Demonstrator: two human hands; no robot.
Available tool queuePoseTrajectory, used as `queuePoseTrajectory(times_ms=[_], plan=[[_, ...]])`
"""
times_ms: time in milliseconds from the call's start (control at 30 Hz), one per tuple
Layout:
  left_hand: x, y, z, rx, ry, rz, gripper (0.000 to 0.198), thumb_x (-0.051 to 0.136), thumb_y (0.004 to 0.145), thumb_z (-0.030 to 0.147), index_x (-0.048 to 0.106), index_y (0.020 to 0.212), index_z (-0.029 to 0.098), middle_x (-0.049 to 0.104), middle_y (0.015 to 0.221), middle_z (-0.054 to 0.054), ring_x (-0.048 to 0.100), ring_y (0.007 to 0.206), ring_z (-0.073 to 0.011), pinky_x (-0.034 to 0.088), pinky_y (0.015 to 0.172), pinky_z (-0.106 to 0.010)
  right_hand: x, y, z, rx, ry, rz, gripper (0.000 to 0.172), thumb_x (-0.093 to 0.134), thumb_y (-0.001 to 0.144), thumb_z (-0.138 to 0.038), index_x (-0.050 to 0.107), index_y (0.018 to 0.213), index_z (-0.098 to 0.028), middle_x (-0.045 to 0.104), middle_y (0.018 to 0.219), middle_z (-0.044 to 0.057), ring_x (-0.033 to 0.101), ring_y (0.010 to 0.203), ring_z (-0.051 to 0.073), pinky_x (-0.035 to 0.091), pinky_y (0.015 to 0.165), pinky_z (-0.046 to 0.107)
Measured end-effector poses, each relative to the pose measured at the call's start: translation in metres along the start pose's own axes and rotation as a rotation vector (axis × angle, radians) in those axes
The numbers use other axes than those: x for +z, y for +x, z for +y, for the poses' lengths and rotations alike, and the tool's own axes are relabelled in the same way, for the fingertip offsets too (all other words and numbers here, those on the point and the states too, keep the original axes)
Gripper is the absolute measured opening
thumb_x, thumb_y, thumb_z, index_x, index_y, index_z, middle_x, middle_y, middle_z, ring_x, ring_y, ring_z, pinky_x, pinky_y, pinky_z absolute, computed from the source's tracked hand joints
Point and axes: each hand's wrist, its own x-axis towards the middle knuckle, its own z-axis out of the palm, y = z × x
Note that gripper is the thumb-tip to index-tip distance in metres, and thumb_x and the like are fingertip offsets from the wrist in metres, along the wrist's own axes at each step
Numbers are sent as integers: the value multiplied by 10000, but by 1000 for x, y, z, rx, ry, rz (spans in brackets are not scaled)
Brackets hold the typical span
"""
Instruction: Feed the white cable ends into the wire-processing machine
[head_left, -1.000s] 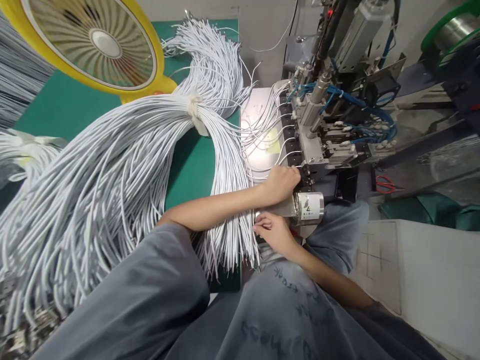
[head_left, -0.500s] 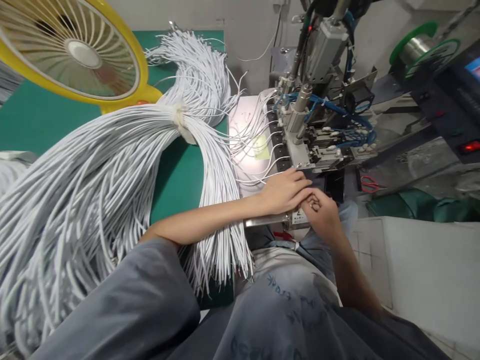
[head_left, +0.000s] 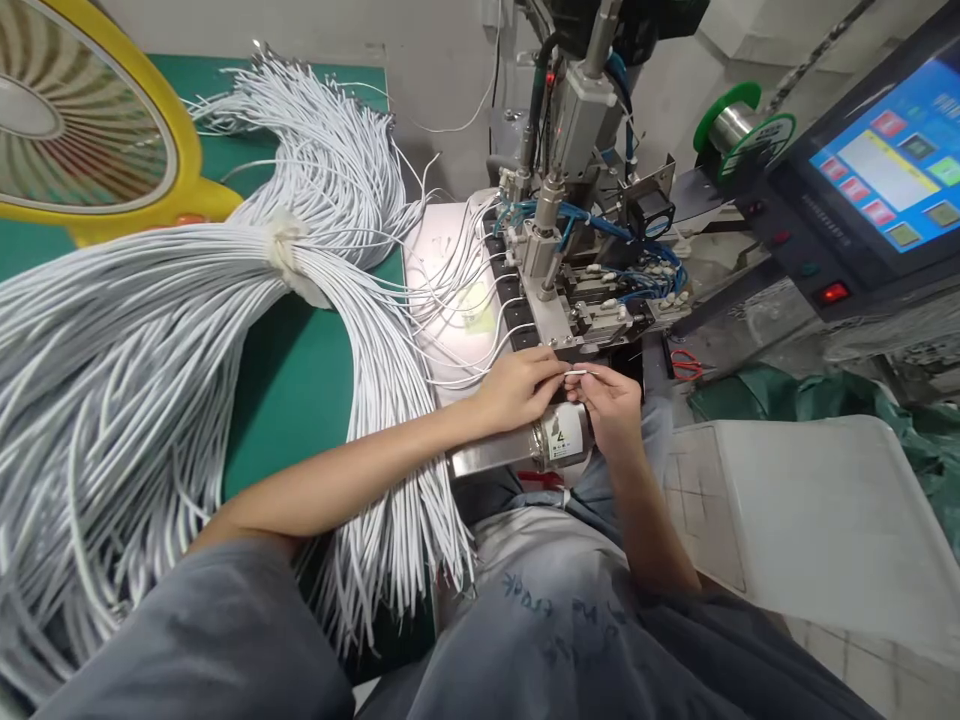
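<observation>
Here, the left hand and the right hand are both pinching a thin white wire between their fingertips, holding it just in front of the machine by the bench's right edge, above a labelled metal cylinder. A tied bundle of white wires is lying across the green bench.

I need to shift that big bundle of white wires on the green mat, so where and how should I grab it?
Probably at the white tie, where the wire bundle is cinched narrowest. Come from above and wrap around it. On either side the strands fan out loose and would likely slip or tangle.
</observation>
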Motion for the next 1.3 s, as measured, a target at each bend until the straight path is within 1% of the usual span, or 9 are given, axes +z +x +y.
queuePoseTrajectory(times_ms=[200, 333, 600, 700, 833, 900, 1033, 1167, 1300], plan=[[1, 2, -2, 77, -28, 16, 266, 426, 915, 194, 671, 855, 108, 640, 773, -74, 552, 722, -146, 458, 657, -256, 5, -2, 0, -252, -214, 78, 95, 655, 731, -263, 717, 736, -191, 590, 684, 9, 543, 636, 124, 437, 567, 262], [1, 3, -1, 49, 23, 37, 229, 474, 889, 179, 671, 789, 119, 611, 695, -50, 511, 665, -137, 432, 626, -253, 1, -1, -2, -221, -360, 114, 147, 627, 734, -285, 719, 735, -171, 584, 630, 11, 514, 594, 128, 417, 550, 268], [1, 2, 1, 45, 73, 45, 199, 510, 866, 159, 678, 762, 133, 572, 633, -36, 459, 664, -149, 395, 616, -268, -14, 11, -7, -92, -329, -84, 146, 673, 665, -299, 698, 622, -161, 434, 464, -39, 361, 457, 84, 313, 464, 242], [2, 2, 1, 36, 11, 74, 161, 548, 855, 170, 668, 754, 132, 566, 620, -20, 455, 644, -137, 396, 610, -258, -2, 5, -1, -92, -223, 1, 191, 631, 708, -333, 689, 658, -158, 417, 485, -40, 322, 447, 76, 291, 450, 241], [1, 2, 0, 126, 114, 63, 199, 496, 873, 138, 659, 761, 119, 559, 637, -37, 431, 654, -145, 365, 582, -259, 9, -5, -1, -260, -420, 184, 210, 597, 741, -311, 659, 610, -159, 361, 490, -40, 328, 489, 93, 312, 486, 255], [0, 1, 0, 182, 260, 22, 219, 456, 866, 96, 657, 778, 110, 550, 657, -54, 421, 677, -160, 343, 571, -271, 6, -4, -7, -283, -510, 149, 226, 595, 739, -289, 626, 557, -159, 309, 474, -50, 296, 481, 86, 300, 482, 252], [-2, 1, -1, 243, 436, -19, 198, 468, 816, 55, 660, 811, 103, 545, 678, -60, 409, 684, -172, 314, 557, -289, -10, 10, -18, -127, -522, -77, 199, 607, 688, -287, 619, 543, -152, 320, 455, -52, 293, 465, 79, 275, 456, 240], [0, 0, 1, 142, 348, -3, 213, 492, 833, 88, 672, 729, 135, 559, 656, -46, 436, 681, -162, 332, 562, -273, -16, 20, -15, -39, -485, -186, 199, 631, 640, -312, 625, 532, -145, 359, 436, -49, 289, 454, 74, 231, 439, 233], [3, -1, 2, -67, 194, -17, 137, 610, 815, 192, 683, 704, 161, 585, 629, -16, 494, 669, -146, 363, 567, -251, -3, 13, -3, -80, -368, -23, 201, 622, 658, -326, 648, 578, -143, 392, 446, -46, 292, 445, 72, 230, 435, 234]])
